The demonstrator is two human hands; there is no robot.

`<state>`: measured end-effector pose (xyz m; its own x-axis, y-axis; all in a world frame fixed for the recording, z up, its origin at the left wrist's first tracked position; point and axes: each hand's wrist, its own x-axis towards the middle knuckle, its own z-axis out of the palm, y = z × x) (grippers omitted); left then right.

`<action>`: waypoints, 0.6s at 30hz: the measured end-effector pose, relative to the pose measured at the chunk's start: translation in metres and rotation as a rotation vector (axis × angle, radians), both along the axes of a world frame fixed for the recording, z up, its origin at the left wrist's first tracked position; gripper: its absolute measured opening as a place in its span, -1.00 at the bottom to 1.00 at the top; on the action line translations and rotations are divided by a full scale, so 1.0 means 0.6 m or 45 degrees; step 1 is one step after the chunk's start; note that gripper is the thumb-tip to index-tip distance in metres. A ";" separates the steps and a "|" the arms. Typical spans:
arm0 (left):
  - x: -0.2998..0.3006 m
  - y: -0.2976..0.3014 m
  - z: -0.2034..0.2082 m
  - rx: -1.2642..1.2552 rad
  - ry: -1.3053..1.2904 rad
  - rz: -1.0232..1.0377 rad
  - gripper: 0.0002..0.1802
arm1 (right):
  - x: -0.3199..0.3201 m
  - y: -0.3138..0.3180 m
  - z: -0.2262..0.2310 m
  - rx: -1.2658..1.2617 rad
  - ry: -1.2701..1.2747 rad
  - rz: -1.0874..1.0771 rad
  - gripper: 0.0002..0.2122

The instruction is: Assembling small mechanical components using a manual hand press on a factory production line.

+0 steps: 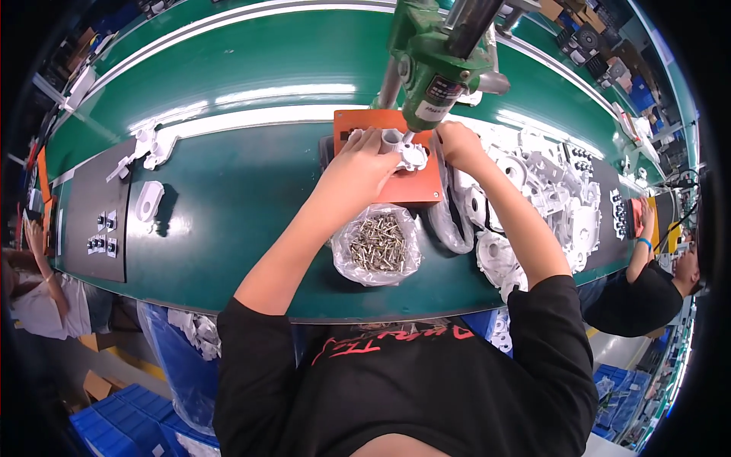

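Note:
My left hand is closed on a white plastic part with a short round tube, holding it on an orange fixture block. Directly above the part is the tip of a green press. My right hand is at the right edge of the block, close to the press head. Its fingers are curled, and whatever they hold is hidden. Just in front of the block is a bowl lined with clear plastic, full of small metal pins.
White plastic parts are piled on the right, beside a clear plastic bag. One white piece lies at the left near a dark mat with small black-and-silver parts. A green conveyor runs behind. Other people sit at both sides.

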<state>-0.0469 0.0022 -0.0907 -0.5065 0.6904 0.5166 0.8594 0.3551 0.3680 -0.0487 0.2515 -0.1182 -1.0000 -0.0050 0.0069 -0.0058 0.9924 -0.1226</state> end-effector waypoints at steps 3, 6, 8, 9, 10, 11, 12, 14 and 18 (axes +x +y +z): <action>-0.016 -0.006 -0.003 -0.021 -0.066 -0.029 -0.90 | 0.000 0.008 -0.006 -0.088 -0.010 -0.016 -0.88; -0.014 -0.006 -0.004 -0.097 0.023 0.031 -0.89 | 0.000 0.023 -0.010 -0.222 0.010 -0.013 -0.87; -0.014 -0.005 -0.004 -0.100 0.023 0.034 -0.90 | 0.001 0.030 -0.008 -0.307 0.051 -0.014 -0.86; -0.014 -0.004 -0.004 -0.103 0.021 0.037 -0.90 | 0.002 0.035 -0.005 -0.343 0.125 0.017 -0.86; -0.014 -0.003 -0.003 -0.104 0.021 0.035 -0.90 | 0.002 0.034 0.002 -0.379 0.196 0.047 -0.85; -0.014 -0.003 -0.001 -0.115 -0.001 0.037 -0.90 | 0.004 0.032 0.008 -0.379 0.196 0.044 -0.85; -0.015 -0.003 0.001 -0.127 -0.022 0.039 -0.90 | 0.007 0.029 0.016 -0.486 0.277 0.018 -0.85; -0.019 -0.008 0.002 -0.150 -0.031 0.037 -0.90 | 0.020 0.005 0.054 -0.639 0.287 -0.051 -0.86; -0.014 -0.011 0.022 -0.446 -0.219 0.065 -0.87 | 0.040 -0.012 0.064 -0.992 0.225 -0.047 -0.85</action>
<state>-0.0555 -0.0046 -0.0772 -0.6030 0.7818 0.1586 0.7740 0.5252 0.3537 -0.0247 0.2442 -0.0798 -0.9832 0.0995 0.1534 -0.0589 0.6218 -0.7809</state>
